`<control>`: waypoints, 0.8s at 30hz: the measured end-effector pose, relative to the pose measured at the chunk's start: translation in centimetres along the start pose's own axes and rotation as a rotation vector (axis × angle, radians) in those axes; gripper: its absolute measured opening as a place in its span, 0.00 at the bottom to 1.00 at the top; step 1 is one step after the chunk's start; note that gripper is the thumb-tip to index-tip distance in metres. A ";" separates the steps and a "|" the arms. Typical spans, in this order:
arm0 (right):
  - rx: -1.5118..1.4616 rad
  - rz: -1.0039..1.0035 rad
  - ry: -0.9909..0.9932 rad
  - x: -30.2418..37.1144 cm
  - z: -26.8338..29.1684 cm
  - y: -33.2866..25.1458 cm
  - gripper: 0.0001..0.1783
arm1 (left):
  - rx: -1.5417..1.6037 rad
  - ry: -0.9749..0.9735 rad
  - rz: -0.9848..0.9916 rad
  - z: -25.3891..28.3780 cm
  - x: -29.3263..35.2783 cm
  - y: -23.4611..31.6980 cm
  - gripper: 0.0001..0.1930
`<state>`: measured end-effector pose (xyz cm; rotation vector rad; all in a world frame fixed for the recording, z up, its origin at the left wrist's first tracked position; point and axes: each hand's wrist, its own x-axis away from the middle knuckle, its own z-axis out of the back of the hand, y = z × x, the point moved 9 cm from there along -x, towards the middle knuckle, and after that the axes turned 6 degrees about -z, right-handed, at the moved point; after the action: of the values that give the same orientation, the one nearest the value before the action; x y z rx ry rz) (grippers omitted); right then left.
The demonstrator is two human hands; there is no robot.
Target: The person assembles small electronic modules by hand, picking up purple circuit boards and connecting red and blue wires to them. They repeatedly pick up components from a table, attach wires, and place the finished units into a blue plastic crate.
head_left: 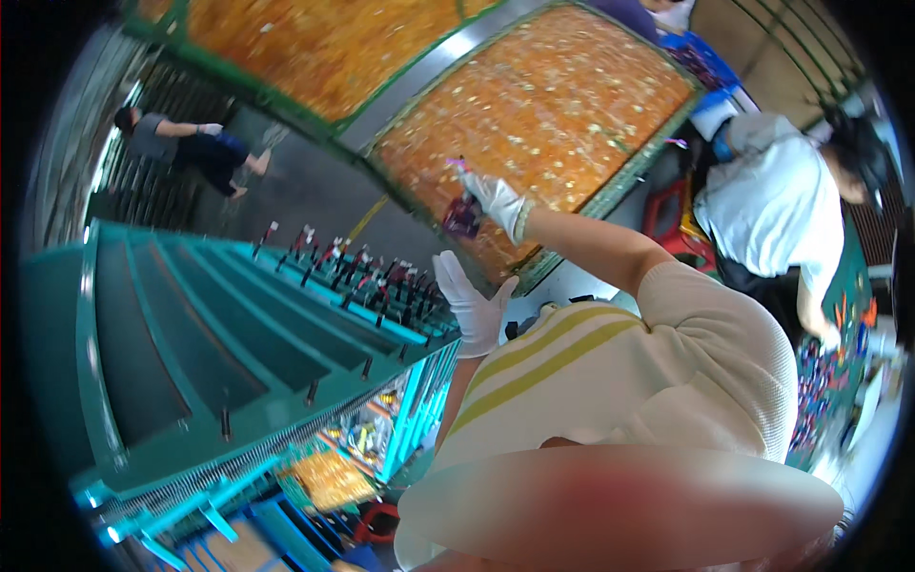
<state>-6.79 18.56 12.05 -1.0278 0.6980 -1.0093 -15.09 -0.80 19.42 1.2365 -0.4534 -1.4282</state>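
Note:
My right hand (pixel 496 202), in a white glove, reaches out over a large orange board flecked with pale bits (pixel 562 105). Its fingers are closed on a small dark red and purple piece (pixel 462 217), whose kind is too blurred to name. A bright pink-purple tip (pixel 457 166) shows just beyond the fingertips. Closer to my body, my left hand (pixel 472 303), gloved in white too, is raised with fingers stretched and thumb apart, holding nothing. Beside it runs a row of small dark upright pegs with red and pale tops (pixel 372 276).
A teal slatted machine frame (pixel 181 334) fills the left. Another orange board (pixel 315 48) lies at the far left. On the right, a person in a light shirt (pixel 772 200) bends over a green table strewn with small pieces, beside a red stool (pixel 667 224). Another person (pixel 186 143) is farther left.

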 end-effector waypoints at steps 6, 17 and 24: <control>-1.295 -0.503 0.080 11.2 5.7 -6.0 0.18 | -0.288 -0.196 -0.801 -3.4 -4.6 7.6 0.46; -1.589 -0.008 -0.646 19.4 11.3 -9.9 0.22 | -0.310 -0.079 -1.135 -5.7 -3.3 14.0 0.31; -1.446 -0.191 -0.657 25.4 14.1 -9.9 0.35 | -0.405 -0.260 -1.384 -7.7 -1.0 20.0 0.21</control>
<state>11.85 -1.40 26.04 -2.5523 0.7308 -0.0993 1.00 -2.88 33.52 0.9871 0.6875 -2.6613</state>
